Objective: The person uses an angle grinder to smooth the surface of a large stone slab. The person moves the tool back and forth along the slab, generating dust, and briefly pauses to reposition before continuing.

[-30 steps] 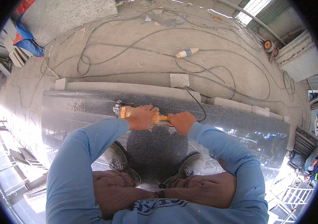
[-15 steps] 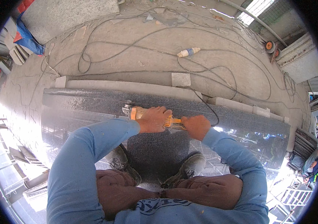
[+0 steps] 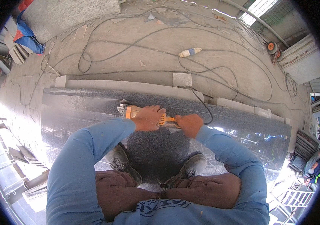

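Note:
A yellow angle grinder point(image 3: 133, 111) lies across the far half of a polished dark granite slab point(image 3: 242, 125), its metal head and disc pointing left. My left hand point(image 3: 150, 117) wraps over the grinder's body just behind the head. At the rear, my right hand point(image 3: 190, 125) grips the handle, where the black cord leaves toward the right. The disc meets the slab along a thin straight line running lengthwise near the far edge. Pale dust spreads left of the disc. Most of the fingers' undersides are hidden.
My shoes point(image 3: 119, 160) rest on the slab. Pale stone blocks point(image 3: 182, 79) stand along its far side. On the dusty floor lie looping cables and a yellowish-white cylindrical connector point(image 3: 190, 52). Stacked dark slabs point(image 3: 305, 145) are at right; a wheel point(image 3: 271, 46) stands far right.
Both hands and the angle grinder have slid a little to the left along the line. The cord behind the right hand has shifted left with them. More dust shows at the left.

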Action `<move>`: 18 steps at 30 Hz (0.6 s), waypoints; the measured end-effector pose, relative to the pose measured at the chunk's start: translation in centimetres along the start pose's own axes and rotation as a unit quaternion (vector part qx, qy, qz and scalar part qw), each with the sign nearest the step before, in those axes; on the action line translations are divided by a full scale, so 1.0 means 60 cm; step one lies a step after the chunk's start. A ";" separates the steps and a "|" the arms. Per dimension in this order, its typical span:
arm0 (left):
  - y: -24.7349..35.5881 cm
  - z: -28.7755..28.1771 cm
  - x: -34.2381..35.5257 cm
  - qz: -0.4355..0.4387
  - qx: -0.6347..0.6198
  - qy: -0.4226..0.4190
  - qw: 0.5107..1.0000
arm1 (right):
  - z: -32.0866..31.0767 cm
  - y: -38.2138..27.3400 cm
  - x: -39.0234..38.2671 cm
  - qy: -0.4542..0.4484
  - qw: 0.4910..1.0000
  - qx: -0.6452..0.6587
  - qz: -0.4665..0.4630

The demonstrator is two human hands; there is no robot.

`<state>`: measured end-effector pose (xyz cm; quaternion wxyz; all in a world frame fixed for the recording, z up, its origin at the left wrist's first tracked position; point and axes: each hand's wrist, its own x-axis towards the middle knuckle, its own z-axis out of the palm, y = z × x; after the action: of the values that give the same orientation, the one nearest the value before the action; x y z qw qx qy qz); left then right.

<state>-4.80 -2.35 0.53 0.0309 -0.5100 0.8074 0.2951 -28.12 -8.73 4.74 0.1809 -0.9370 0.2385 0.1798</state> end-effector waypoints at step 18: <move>0.036 -0.003 0.016 0.030 -0.006 0.058 0.998 | -0.033 0.011 -0.040 -0.048 0.998 0.004 0.028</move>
<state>-7.01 -2.54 1.31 -0.0285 -0.5020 0.8209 0.2707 -29.91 -9.22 7.33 0.1906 -0.9196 0.2563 0.2288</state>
